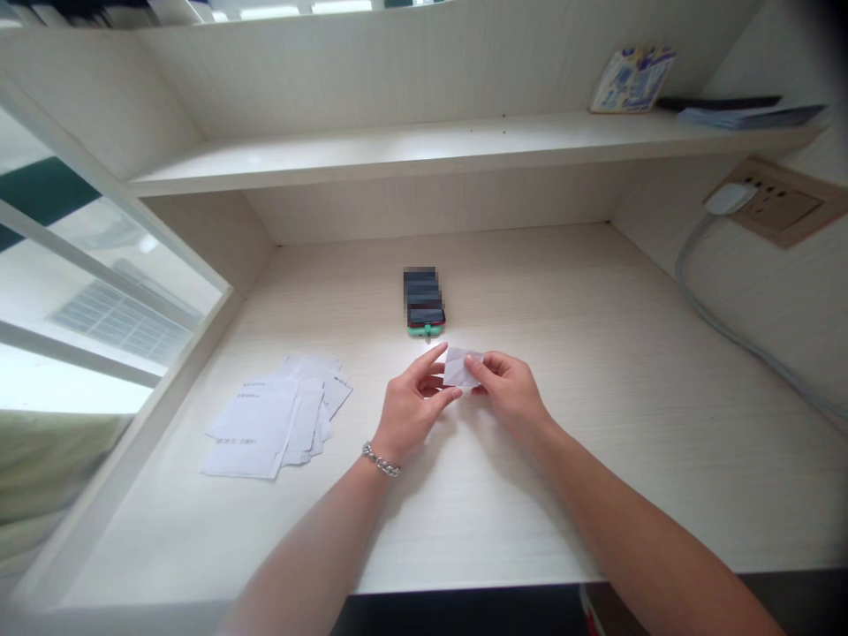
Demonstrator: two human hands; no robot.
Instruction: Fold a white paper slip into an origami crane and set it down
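Note:
A small folded piece of white paper (pixel 458 367) is held just above the desk, between my two hands. My right hand (pixel 507 384) pinches its right side, thumb on the front and fingers behind. My left hand (pixel 416 397), with a chain bracelet at the wrist, is at the paper's left side. Its index finger reaches the upper edge and its thumb the lower edge, with the other fingers partly behind the sheet. Left of my hands lies a loose pile of white paper sheets (pixel 265 420), some with lines of print.
A phone (pixel 424 296) with a green edge lies beyond my hands. Above the desk (pixel 629 424) runs a shelf (pixel 397 159) carrying a small colourful packet (pixel 632 81). At right, a cable (pixel 729 331) hangs from a plug in the wall socket (pixel 782 203). A window stands at left.

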